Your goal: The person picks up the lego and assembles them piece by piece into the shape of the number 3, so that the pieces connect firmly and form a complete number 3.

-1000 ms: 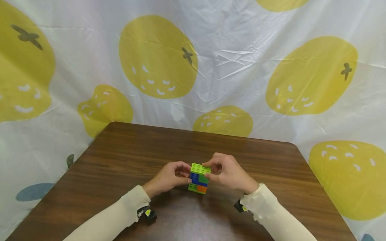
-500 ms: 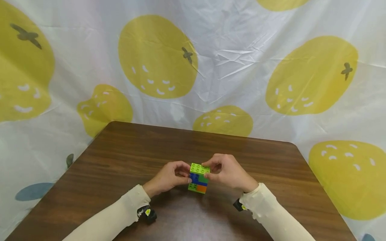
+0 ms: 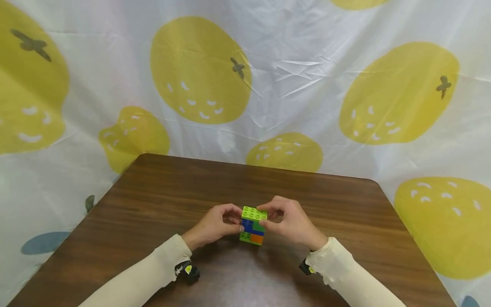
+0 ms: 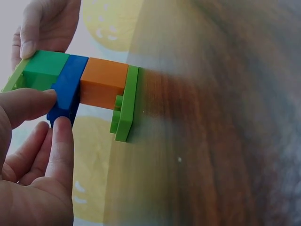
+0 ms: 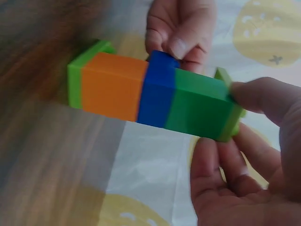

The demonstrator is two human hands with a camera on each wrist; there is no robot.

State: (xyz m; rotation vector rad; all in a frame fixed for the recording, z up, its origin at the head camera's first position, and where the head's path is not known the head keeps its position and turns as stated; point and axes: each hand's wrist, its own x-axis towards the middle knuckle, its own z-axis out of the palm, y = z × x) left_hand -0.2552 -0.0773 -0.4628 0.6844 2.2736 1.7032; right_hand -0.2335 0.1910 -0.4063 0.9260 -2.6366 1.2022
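A stack of toy building bricks stands between both hands in the head view. From the bottom it has a lime plate point(image 4: 128, 106), an orange brick point(image 5: 113, 87), a blue brick point(image 4: 69, 87), a green brick point(image 5: 200, 103) and a studded lime plate point(image 3: 251, 212) on top. With thumb and fingertips, the left hand point(image 3: 215, 224) pinches the studded end of the blue brick, which juts out to the left. The right hand point(image 3: 289, 221) grips the top lime plate at its right end, thumb in front and fingers behind. Lime studs also show on the bottom plate, left of the orange brick.
A brown wooden table point(image 3: 184, 187) lies under the hands. Behind it hangs a white cloth point(image 3: 299, 85) printed with yellow fruit. Both forearms wear cream sleeves point(image 3: 134, 273), with a small black camera point(image 3: 187, 271) strapped at the left wrist and another point(image 3: 305, 267) at the right.
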